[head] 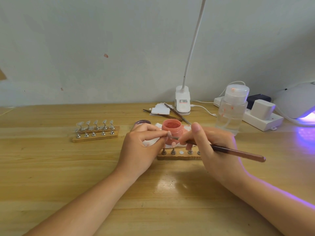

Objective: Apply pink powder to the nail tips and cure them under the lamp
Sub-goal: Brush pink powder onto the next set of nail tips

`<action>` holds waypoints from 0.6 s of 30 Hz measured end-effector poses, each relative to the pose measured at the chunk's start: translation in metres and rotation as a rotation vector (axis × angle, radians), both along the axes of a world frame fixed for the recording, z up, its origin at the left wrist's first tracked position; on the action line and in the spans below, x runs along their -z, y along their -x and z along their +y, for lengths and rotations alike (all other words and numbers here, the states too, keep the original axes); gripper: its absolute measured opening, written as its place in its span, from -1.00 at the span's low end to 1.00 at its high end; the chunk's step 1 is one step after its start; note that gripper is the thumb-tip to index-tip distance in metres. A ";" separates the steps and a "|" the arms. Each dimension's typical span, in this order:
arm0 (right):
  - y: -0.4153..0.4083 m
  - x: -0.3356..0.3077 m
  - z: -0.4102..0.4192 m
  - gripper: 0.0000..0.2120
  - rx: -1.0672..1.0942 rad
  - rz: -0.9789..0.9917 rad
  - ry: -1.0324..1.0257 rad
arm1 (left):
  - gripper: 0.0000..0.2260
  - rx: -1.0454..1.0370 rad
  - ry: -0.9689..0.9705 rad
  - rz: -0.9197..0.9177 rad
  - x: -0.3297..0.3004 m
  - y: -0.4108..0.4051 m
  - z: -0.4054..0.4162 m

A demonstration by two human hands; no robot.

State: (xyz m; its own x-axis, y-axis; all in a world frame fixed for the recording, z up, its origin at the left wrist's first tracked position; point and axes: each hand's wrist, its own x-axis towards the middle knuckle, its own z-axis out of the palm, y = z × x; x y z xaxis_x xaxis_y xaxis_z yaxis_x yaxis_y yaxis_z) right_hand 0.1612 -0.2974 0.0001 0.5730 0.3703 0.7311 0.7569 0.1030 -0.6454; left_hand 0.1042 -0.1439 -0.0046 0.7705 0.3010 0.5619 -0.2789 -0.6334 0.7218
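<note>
My left hand pinches a small nail tip on its stand, held just in front of the open jar of pink powder. My right hand grips a brown brush, whose tip touches that nail tip. Below my hands lies a wooden holder with metal stands and one bare slot. A second wooden holder with several clear nail tips stands to the left. The white curing lamp glows purple at the far right.
A clear pump bottle stands right of the jar. Behind it are a white power strip with a plug, a clip-on desk lamp, tweezers, white pads and the jar's lid. A white tissue lies under the jar.
</note>
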 end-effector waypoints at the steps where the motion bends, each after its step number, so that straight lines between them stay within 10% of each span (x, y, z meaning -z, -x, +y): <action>1: 0.000 0.001 -0.001 -0.56 -0.006 0.035 -0.012 | -0.86 0.001 -0.009 0.005 0.000 0.000 0.000; 18: 0.000 0.001 0.000 -0.54 -0.007 -0.012 0.016 | -0.81 -0.008 -0.014 0.011 -0.002 0.002 -0.002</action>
State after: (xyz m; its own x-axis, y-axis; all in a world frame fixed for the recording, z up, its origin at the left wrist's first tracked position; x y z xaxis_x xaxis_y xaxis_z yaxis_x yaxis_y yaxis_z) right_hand 0.1613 -0.2978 -0.0009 0.5615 0.3863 0.7318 0.7639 0.0981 -0.6379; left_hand 0.1025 -0.1456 -0.0027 0.7741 0.2996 0.5576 -0.2657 -0.6457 0.7158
